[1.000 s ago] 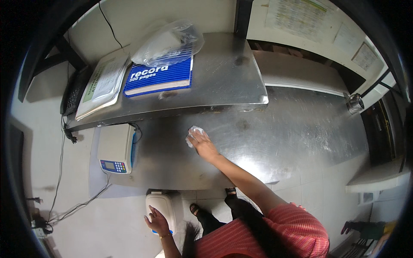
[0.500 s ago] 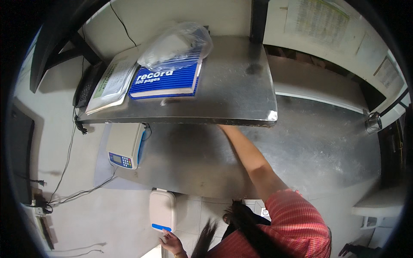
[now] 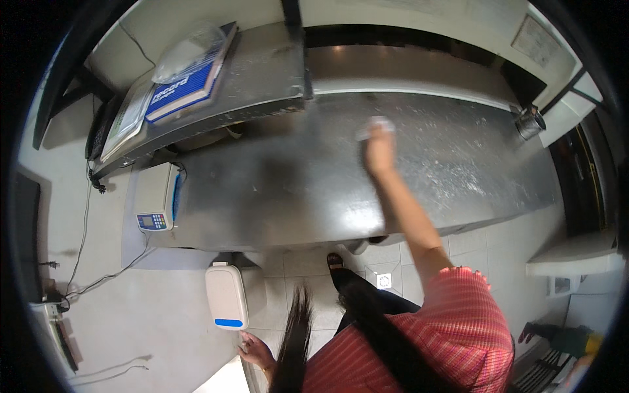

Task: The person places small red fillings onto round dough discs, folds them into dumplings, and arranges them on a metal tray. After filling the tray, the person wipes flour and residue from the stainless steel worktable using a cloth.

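Note:
My right hand (image 3: 380, 152) reaches out over the dark metal table (image 3: 314, 196), just right of the raised shelf. Its fingers are closed on a small white wad (image 3: 376, 123), which lies against the tabletop. Motion blur hides whether the wad is cloth or tissue. Low on the left, my left hand (image 3: 257, 350) hangs with its fingers apart and nothing in them. Closest to it is a cream bin lid (image 3: 226, 295) with a blue strip, standing on the floor.
On the metal shelf (image 3: 262, 82) lie a blue record book (image 3: 183, 90), papers (image 3: 124, 121) and a plastic bag (image 3: 190, 52). Below stands a digital scale (image 3: 156, 196). A metal cup (image 3: 529, 122) stands at the table's far right. Cords (image 3: 82, 242) run down the left. Another person's foot or hand (image 3: 527, 332) shows lower right.
My right hand has come out from under the shelf and moved right, with the white wad now visible. The view has shifted rightward. My left hand stays low beside the bin.

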A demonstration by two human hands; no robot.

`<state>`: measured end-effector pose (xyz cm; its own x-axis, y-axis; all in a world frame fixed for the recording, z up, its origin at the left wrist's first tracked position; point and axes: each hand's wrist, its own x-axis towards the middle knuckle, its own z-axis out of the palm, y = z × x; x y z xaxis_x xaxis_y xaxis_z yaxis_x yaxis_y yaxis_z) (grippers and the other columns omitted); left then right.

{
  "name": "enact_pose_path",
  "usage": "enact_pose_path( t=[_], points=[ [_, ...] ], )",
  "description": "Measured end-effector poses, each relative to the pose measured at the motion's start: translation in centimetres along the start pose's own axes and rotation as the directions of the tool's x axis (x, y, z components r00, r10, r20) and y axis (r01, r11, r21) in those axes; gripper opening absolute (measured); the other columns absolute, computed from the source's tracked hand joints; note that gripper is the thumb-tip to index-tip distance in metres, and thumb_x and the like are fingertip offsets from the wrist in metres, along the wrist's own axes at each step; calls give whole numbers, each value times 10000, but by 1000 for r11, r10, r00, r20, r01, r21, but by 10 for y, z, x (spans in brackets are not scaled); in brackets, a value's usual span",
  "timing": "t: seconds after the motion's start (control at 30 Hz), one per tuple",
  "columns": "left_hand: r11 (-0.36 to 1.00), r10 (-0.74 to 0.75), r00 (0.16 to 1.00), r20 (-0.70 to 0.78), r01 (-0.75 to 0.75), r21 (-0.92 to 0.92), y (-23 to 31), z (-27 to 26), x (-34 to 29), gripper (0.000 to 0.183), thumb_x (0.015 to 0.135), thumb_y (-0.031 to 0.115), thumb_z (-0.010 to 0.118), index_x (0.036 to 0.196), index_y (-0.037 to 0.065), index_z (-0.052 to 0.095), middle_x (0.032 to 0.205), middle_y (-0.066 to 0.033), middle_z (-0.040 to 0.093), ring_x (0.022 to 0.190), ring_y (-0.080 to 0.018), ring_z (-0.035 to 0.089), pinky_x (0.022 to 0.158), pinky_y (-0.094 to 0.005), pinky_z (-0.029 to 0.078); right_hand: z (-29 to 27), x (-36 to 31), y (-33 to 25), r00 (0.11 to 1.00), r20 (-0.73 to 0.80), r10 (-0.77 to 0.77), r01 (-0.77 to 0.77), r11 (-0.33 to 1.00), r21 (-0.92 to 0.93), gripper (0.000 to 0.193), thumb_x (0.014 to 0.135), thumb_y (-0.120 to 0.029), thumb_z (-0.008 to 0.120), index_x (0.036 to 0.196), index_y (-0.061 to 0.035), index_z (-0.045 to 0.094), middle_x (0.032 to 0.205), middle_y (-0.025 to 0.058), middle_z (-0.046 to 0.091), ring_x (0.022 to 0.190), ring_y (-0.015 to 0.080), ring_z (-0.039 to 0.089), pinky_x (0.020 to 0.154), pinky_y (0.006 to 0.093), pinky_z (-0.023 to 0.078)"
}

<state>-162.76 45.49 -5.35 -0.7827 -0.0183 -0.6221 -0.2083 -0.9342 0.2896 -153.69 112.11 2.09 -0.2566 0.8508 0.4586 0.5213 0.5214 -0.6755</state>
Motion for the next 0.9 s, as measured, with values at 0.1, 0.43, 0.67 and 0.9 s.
enact_pose_path(
  t=[0.1, 0.43, 0.67, 0.9],
  points=[
    [983, -169, 946, 276, 141, 116, -24, 23, -18, 304, 870, 238, 526, 852, -65, 506, 1253, -193, 479, 1101, -267, 510, 960, -358, 440, 57, -79, -79, 890, 256, -376, 348, 926, 148, 303, 895, -151, 404, 1158, -25, 484, 1205, 207, 482, 1151, 338, 431, 995, 442, 305],
    [903, -108, 975, 194, 15, 429, -33, 28, -78, 296, 896, 301, 490, 848, 9, 484, 1265, -172, 487, 1066, -254, 531, 894, -335, 477, -102, -20, 105, 984, 153, -88, 130, 947, -293, 461, 762, 2, 500, 1213, -92, 520, 1275, 169, 477, 1186, 322, 447, 999, 404, 341],
    [698, -88, 966, 244, -115, 706, -90, 16, -112, 611, 910, 462, 385, 1312, 15, 277, 1393, -107, 340, 1276, -250, 301, 1050, -360, 244, -344, -29, 239, 942, -213, 259, -299, 938, -178, 445, 735, -59, 565, 1179, -60, 542, 1194, 184, 543, 1125, 323, 506, 958, 371, 389],
    [542, -109, 866, 488, -360, 760, -233, 48, -158, 548, 903, 451, 407, 1287, 69, 320, 1381, -88, 356, 1224, -277, 351, 1019, -395, 268, -277, -102, 260, 979, -66, 195, -206, 935, -288, 415, 826, -6, 397, 1235, 31, 458, 1316, 216, 412, 1271, 346, 320, 1063, 461, 196]
  ],
)
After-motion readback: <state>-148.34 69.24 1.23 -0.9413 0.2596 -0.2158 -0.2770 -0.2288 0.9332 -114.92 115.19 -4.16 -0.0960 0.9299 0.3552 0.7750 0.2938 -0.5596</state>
